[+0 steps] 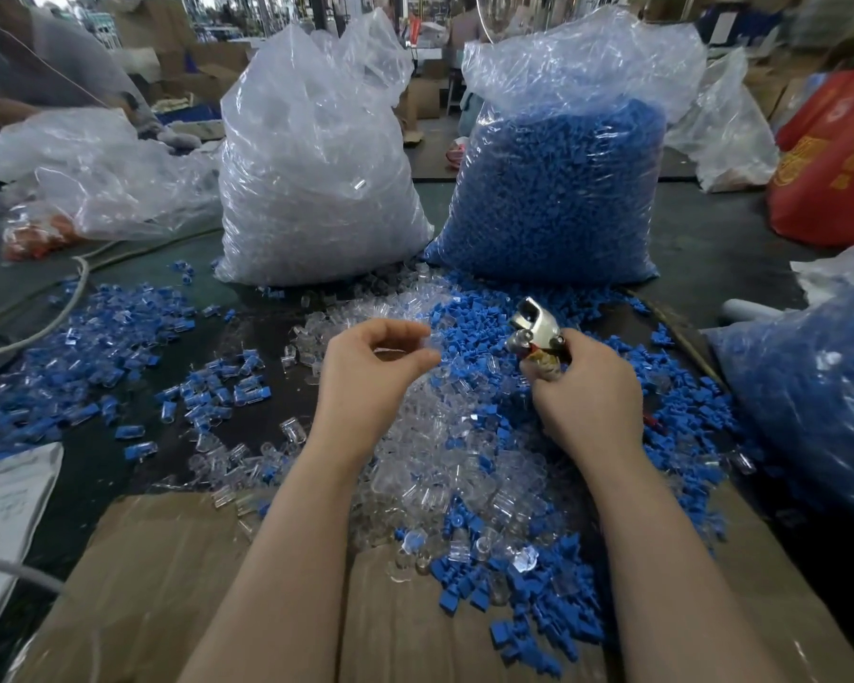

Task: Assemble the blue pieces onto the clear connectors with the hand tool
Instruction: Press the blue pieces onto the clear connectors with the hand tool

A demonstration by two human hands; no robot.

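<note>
Right hand (583,386) holds hand tool (538,332) head-up.

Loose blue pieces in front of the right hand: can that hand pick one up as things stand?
Probably not cleanly. The right hand is curled round the hand tool, so its fingers are taken. The loose blue pieces lie uncovered; the tool is the only hindrance.

A red bag (829,160) sits at the bench's far right. Flattened cardboard (168,598) lies nearest, with white paper (6,515) left of it.
</note>
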